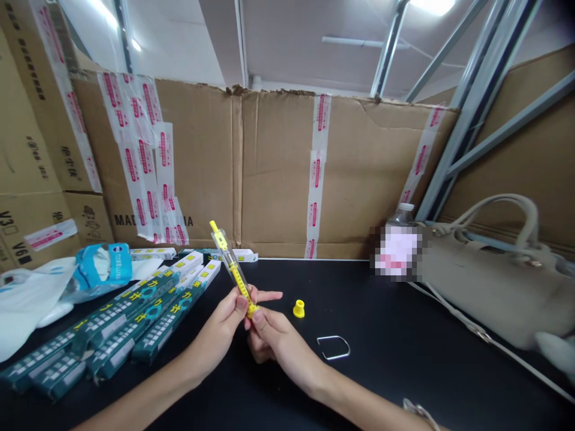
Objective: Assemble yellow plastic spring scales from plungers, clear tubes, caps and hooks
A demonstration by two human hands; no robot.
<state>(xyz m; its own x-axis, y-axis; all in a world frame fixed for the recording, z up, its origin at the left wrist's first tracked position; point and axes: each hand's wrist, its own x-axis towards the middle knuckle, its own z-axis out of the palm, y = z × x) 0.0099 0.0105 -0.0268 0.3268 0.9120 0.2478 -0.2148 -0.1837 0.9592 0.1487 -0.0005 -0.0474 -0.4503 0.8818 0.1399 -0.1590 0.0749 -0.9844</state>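
Note:
A clear tube with a yellow scale inside (233, 263) is held tilted above the black table, its yellow tip pointing up and left. My left hand (234, 310) is closed around the tube's lower part. Pinched at the yellow bottom end, the fingers of my right hand (268, 332) are closed too, touching my left hand. To the right of both hands a small yellow cap-like piece (299, 309) stands on the table. A bent metal wire loop (333, 347) lies nearer, right of my right hand.
Several green and white boxes (155, 314) lie at the left, beside a blue and white plastic pack (102, 266). A beige handbag (498, 281) and a bottle (399, 245) stand at the right. Cardboard (278, 173) walls the back of the black table (368, 323).

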